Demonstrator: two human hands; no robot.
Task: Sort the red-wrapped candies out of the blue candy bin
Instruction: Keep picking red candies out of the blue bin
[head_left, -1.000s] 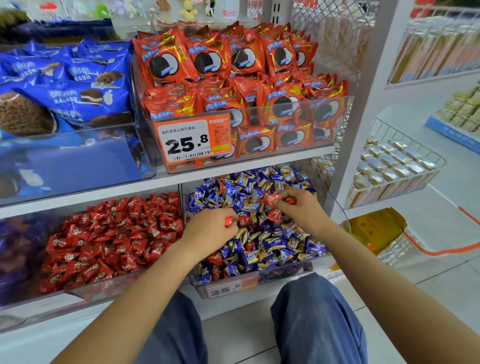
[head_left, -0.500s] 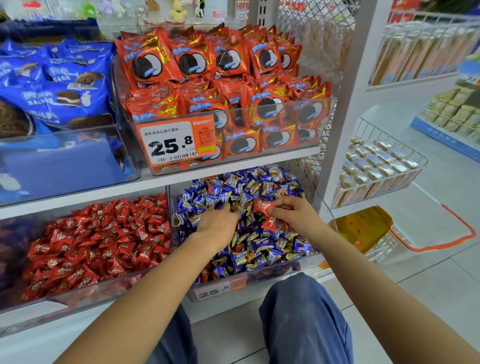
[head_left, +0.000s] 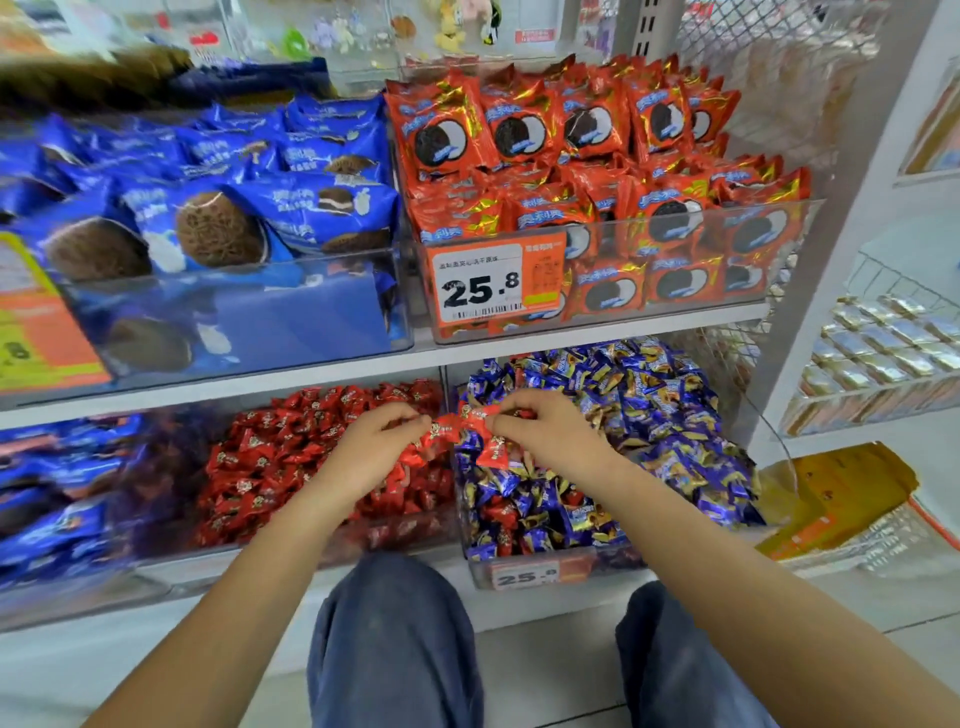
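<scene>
On the lower shelf a clear bin of blue-wrapped candies (head_left: 649, 415) stands on the right, with a few red-wrapped candies (head_left: 501, 514) still mixed in near its front. A clear bin of red candies (head_left: 275, 457) stands to its left. My left hand (head_left: 374, 447) hovers over the right end of the red bin and holds red candies (head_left: 439, 434) in its curled fingers. My right hand (head_left: 550, 431) is at the left edge of the blue bin, pinching red candies (head_left: 493, 449). The two hands nearly meet above the divider between the bins.
The upper shelf carries a bin of blue cookie packs (head_left: 234, 218) and a bin of orange-red cookie packs (head_left: 597, 171) with a 25.8 price tag (head_left: 493, 283). A white upright (head_left: 841, 208) and a wire basket (head_left: 883, 353) stand right. My knees (head_left: 395, 639) are below.
Both hands have shifted left from the middle of the blue bin to the divider, carrying red candies; the left hand is over the red bin now. The camera turned left.
</scene>
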